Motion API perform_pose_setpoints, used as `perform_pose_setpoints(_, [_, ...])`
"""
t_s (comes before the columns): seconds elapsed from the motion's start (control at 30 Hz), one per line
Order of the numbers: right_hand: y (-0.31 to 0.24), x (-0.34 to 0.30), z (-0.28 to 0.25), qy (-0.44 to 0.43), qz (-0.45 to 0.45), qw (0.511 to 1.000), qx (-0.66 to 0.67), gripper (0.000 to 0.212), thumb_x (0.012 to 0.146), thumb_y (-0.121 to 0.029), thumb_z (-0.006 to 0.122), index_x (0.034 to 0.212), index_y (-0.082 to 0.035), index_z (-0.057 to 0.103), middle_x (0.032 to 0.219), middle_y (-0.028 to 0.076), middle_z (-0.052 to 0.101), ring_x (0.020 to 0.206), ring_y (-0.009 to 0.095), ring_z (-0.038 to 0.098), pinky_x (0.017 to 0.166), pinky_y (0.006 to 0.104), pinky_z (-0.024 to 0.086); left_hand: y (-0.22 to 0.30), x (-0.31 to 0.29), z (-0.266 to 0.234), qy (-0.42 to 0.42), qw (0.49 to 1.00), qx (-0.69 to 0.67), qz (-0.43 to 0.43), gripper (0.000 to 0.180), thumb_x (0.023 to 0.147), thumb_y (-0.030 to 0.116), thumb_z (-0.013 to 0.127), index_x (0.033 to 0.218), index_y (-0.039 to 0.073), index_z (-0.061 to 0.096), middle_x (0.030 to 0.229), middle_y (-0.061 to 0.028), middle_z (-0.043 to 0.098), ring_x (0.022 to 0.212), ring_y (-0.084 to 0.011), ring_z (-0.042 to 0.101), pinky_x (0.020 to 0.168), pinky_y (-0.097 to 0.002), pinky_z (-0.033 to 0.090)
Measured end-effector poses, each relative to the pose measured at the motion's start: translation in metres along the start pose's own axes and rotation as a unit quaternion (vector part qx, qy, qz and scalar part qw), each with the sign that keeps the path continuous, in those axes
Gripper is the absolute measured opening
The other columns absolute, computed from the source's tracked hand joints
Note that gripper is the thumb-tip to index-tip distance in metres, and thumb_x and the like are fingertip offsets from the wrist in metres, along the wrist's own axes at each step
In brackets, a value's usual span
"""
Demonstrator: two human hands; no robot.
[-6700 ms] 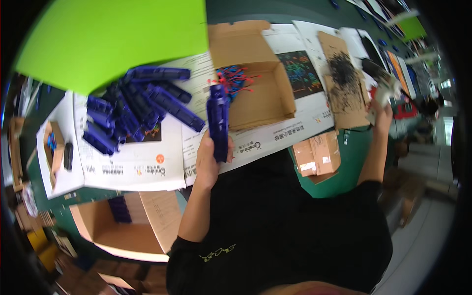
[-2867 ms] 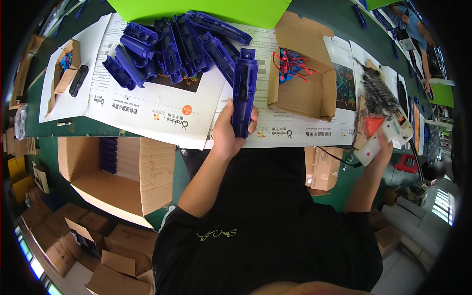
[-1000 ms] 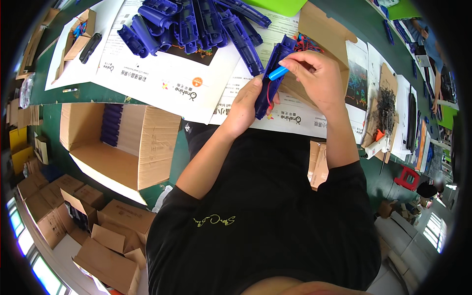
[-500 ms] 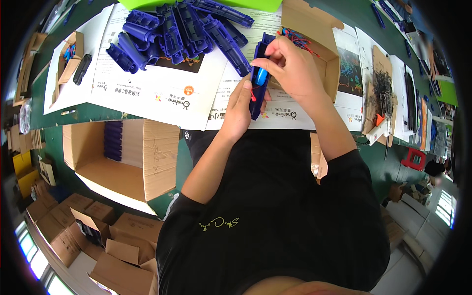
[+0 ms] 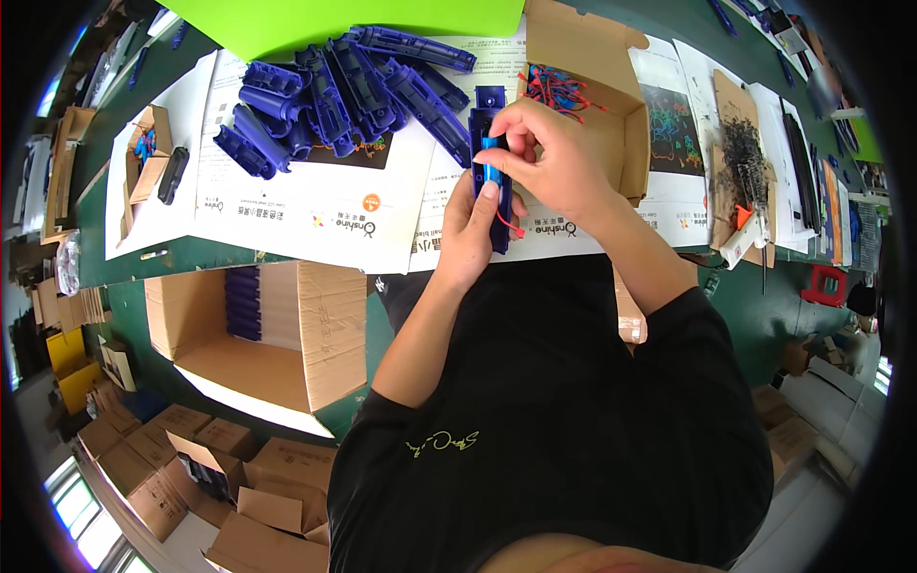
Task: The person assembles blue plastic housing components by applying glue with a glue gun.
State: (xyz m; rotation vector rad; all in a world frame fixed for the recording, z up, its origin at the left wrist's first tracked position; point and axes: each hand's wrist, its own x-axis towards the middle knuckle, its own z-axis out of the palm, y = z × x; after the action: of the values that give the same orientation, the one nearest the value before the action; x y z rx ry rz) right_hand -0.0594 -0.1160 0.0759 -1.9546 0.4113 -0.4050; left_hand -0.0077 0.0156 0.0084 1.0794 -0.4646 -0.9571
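Observation:
A long dark-blue plastic shell [image 5: 489,98], open side up, stands away from me above the table's near edge. My left hand [image 5: 466,241] is wrapped round its lower part, thumb along the inside. In the shell's hollow lies a bright blue cylindrical battery [image 5: 491,173] with a red lead [image 5: 511,227] that sticks out past the right side. My right hand [image 5: 559,158] has thumb and forefinger bent together at the battery's upper part; the fingers partly cover it. Beyond my left hand, several similar shells [image 5: 330,95] lie in a loose pile on printed sheets.
An open cardboard box [image 5: 634,143] holding blue cells with red leads [image 5: 559,91] is right of the shell. A bright green sheet [image 5: 353,17] lies at the back. Small dark parts [image 5: 740,158] cover cardboard farther right. Below the table's left edge stands a large carton [image 5: 330,334].
The shell has turned more upright in my left hand. The red lead now hangs out to the right side. My right fingers have shifted slightly along the battery; the whole view has tilted a little.

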Motion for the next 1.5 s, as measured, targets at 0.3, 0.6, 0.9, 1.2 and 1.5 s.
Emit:
perform_pose_setpoints(0.3, [0.000, -0.004, -0.030, -0.088, 0.017, 0.996, -0.011, 0.035, 0.081, -0.022, 0.073, 0.105, -0.003, 0.056, 0.079, 0.001, 0.059, 0.068, 0.007, 0.054, 0.062, 0.0219, 0.045, 0.022, 0.000, 0.013, 0.008, 0.995, 0.095, 0.011, 0.022, 0.099, 0.022, 0.044, 0.098, 0.002, 0.051, 0.068, -0.0053, 0.058, 0.057, -0.0102, 0.054, 0.052, -0.0236, 0.045])
perform_pose_setpoints(0.6, [0.042, 0.092, -0.151, 0.150, 0.041, 0.948, 0.276, 0.018, 0.088, -0.017, 0.064, 0.096, -0.002, 0.058, 0.087, 0.008, 0.065, 0.077, 0.019, 0.065, 0.069, 0.0308, 0.056, 0.017, -0.008, -0.010, 0.091, 0.904, 0.309, 0.282, 0.037, 0.090, 0.016, 0.047, 0.123, -0.001, 0.046, 0.102, -0.0166, 0.062, 0.087, -0.0250, 0.062, 0.081, -0.0353, 0.048])
perform_pose_setpoints(0.9, [0.206, 0.229, -0.212, 0.261, 0.316, 0.901, -0.142, 0.029, 0.086, -0.028, 0.066, 0.077, -0.001, 0.066, 0.073, 0.008, 0.067, 0.078, 0.019, 0.066, 0.075, 0.0317, 0.055, 0.001, -0.004, -0.016, 0.126, 0.820, 0.482, 0.282, 0.026, 0.082, 0.007, 0.056, 0.108, 0.003, 0.054, 0.074, -0.0058, 0.059, 0.060, -0.0218, 0.058, 0.056, -0.0340, 0.047])
perform_pose_setpoints(1.2, [0.053, 0.178, -0.199, 0.156, 0.050, 0.974, -0.159, 0.041, 0.089, -0.041, 0.058, 0.078, -0.002, 0.065, 0.067, 0.002, 0.060, 0.057, 0.008, 0.050, 0.054, 0.0219, 0.040, 0.003, -0.001, -0.018, 0.127, 0.818, 0.489, 0.274, 0.022, 0.083, 0.006, 0.056, 0.104, 0.003, 0.055, 0.067, -0.0054, 0.056, 0.055, -0.0219, 0.057, 0.053, -0.0342, 0.047])
perform_pose_setpoints(1.5, [0.072, -0.122, -0.298, 0.360, 0.203, 0.838, -0.356, 0.047, 0.090, -0.037, 0.059, 0.060, 0.000, 0.057, 0.051, 0.003, 0.049, 0.049, 0.009, 0.043, 0.050, 0.0278, 0.036, 0.049, 0.025, -0.020, 0.203, 0.806, 0.555, 0.033, 0.028, 0.086, 0.031, 0.063, 0.098, 0.006, 0.059, 0.059, -0.0094, 0.062, 0.052, -0.0271, 0.061, 0.052, -0.0392, 0.046])
